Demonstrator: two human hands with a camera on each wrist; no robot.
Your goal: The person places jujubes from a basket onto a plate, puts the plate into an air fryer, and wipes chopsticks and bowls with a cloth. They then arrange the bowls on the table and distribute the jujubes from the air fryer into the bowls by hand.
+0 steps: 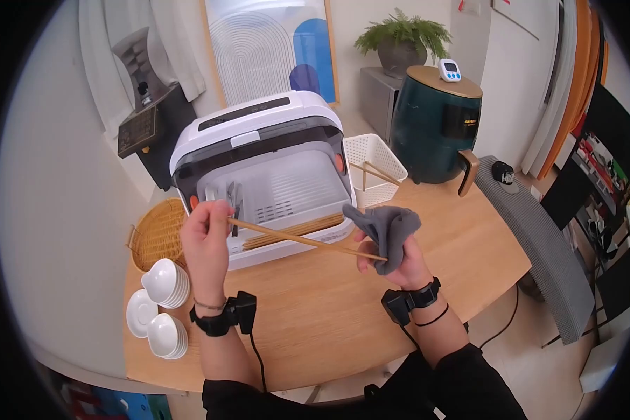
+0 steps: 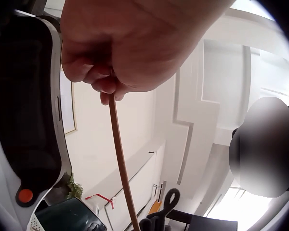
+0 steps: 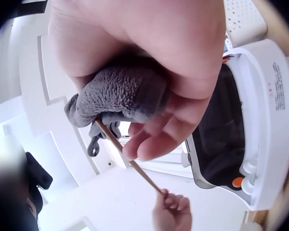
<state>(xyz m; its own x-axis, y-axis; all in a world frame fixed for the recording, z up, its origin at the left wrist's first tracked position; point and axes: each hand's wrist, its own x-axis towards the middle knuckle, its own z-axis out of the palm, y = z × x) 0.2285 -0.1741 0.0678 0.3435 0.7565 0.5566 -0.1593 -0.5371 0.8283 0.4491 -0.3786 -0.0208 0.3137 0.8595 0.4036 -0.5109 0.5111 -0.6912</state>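
Note:
My left hand (image 1: 206,234) pinches one end of a wooden chopstick (image 1: 280,234), its fingers curled in. The chopstick slants across the front of a white cabinet with a lifted dark lid (image 1: 259,150). In my right hand (image 1: 414,264) is a bunched grey cloth (image 1: 397,234), held around the chopstick's other end. The right wrist view shows the cloth (image 3: 120,94) folded under the palm, with the chopstick (image 3: 142,172) running out of it to the left hand. Inside the cabinet's front lie several more chopsticks (image 1: 297,231), and metal cutlery (image 1: 235,199) stands at its left.
White bowls (image 1: 164,281) and a saucer (image 1: 141,313) stand at the table's left, by a wicker basket (image 1: 154,241). A white perforated basket (image 1: 374,150) holding a few chopsticks sits behind the right hand. Farther right is a green air fryer (image 1: 430,133) with a timer (image 1: 450,70) on top.

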